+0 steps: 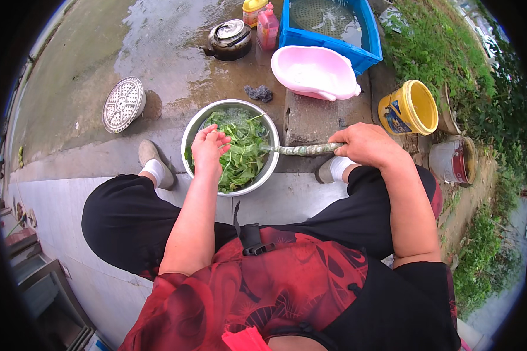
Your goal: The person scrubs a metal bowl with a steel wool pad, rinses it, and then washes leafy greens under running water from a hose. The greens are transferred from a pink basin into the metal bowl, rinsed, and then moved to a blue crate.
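Note:
A round metal basin [272, 169] stands on the ground between my feet, with leafy greens [245, 160] in water inside it. My right hand [362, 142] grips a patterned hose [307, 150] near its end, and water runs from the hose over the basin's right side onto the greens. Above the left part of the basin is my left hand [211, 147], palm partly up, with its fingers curled and somewhat apart. Whether a small bit of green lies between its thumb and fingers cannot be told.
Beyond the basin are a dark scouring pad [258, 93], a blackened kettle [229, 41], a pink bottle [268, 28] and a yellow container [252, 11]. A pink tub [314, 72] leans by a blue crate [333, 46] of water. Buckets [406, 109] stand right; a perforated metal strainer [123, 105] lies left.

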